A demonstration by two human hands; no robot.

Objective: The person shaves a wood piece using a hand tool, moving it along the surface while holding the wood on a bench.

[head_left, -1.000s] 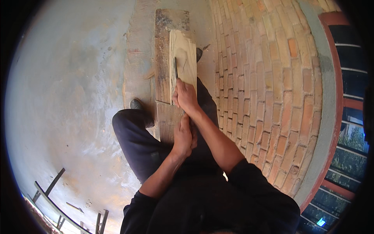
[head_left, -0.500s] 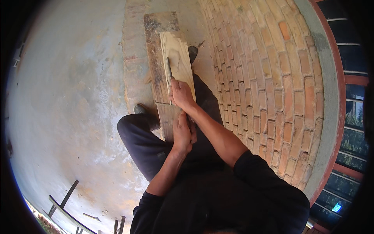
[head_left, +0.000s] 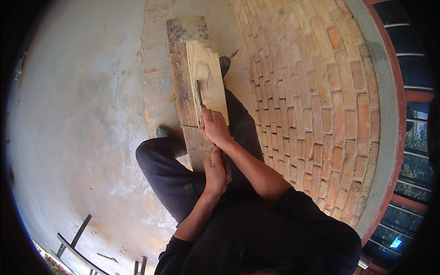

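A pale wooden board (head_left: 211, 68) with curved grain lies lengthwise on a dark, worn plank bench (head_left: 178, 78). Along the board's left side runs a long, thin dark tool (head_left: 198, 89), its far end resting over the wood. My right hand (head_left: 213, 123) is wrapped round the tool near the board's near end. Closer to my body, my left hand (head_left: 216, 170) is closed round the near end of the same tool, over the bench. My fingers hide much of the tool, so I cannot tell its exact kind.
My legs (head_left: 169, 169) straddle the bench, a shoe (head_left: 163, 132) to its left. A brick surface (head_left: 316, 105) rises along the right. Concrete floor (head_left: 82, 128) spreads out on the left, with a dark metal frame (head_left: 75, 243) at the lower left.
Both hands have drawn back toward my body, and the tool has slid nearer along the board with them. The board stays in place on the bench.
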